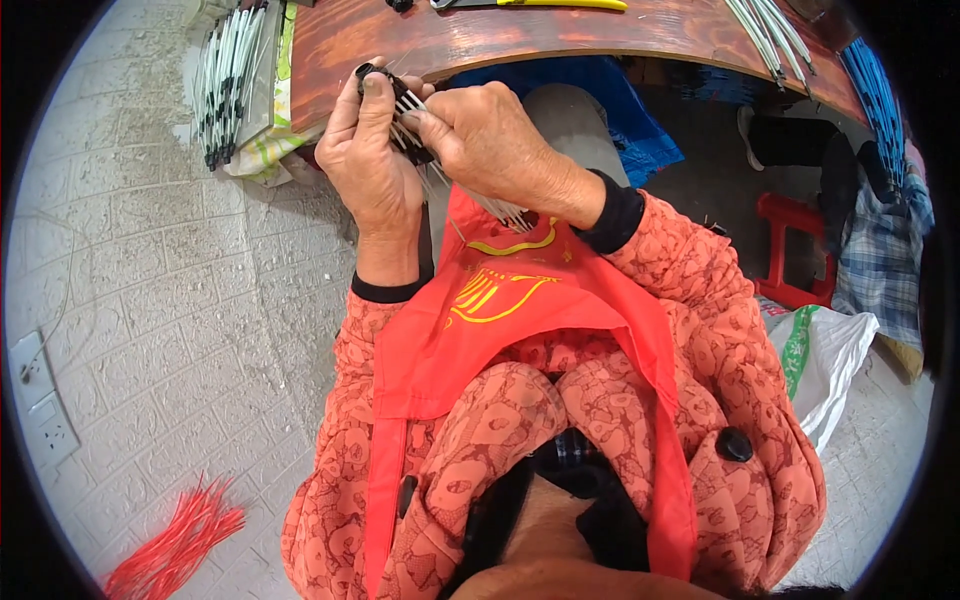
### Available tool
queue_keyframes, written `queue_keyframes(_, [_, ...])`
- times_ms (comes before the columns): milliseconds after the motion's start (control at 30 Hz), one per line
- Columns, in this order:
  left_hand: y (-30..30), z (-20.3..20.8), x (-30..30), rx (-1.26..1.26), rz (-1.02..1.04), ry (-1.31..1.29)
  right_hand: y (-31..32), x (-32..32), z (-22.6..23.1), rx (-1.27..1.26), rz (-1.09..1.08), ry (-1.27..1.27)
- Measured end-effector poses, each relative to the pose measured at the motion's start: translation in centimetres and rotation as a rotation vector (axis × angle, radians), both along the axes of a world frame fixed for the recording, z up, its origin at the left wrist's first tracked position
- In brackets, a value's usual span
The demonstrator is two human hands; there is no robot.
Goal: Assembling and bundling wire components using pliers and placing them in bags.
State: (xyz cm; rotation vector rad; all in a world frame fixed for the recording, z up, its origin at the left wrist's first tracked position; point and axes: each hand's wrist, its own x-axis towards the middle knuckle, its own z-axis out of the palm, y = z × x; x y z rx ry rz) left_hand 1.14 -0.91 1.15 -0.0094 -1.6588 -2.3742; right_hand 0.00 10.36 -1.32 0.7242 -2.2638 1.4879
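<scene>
Grips a bundle of thin white-and-black strips (404, 98) in the curled left hand (375, 155), pinching it with the right hand (490, 135) alongside.

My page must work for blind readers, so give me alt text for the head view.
A person's left hand and right hand hold thin white strands with black parts near a brown wooden table. The person wears a red apron over a patterned orange jacket; loose red strands lie at lower left.
</scene>
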Motion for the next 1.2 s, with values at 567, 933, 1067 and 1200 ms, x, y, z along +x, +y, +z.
queue_keyframes(567, [-2.0,-1.3,-1.3,0.146,-0.038,0.060,-0.4,-0.7,-0.2,0.057,-0.051,0.069])
queue_keyframes(933, [-1.2,-0.8,-1.3,0.168,-0.121,0.063,-0.4,-0.3,-0.4,0.047,-0.026,0.018])
queue_keyframes(1067, [-1.5,-1.0,-1.2,0.177,-0.169,0.080,-0.5,0.0,-0.1,0.043,-0.023,0.051])
queue_keyframes(1200, [-2.0,-1.4,-1.4,0.205,-0.148,0.065,-0.3,-0.2,0.5,0.016,-0.033,0.116])
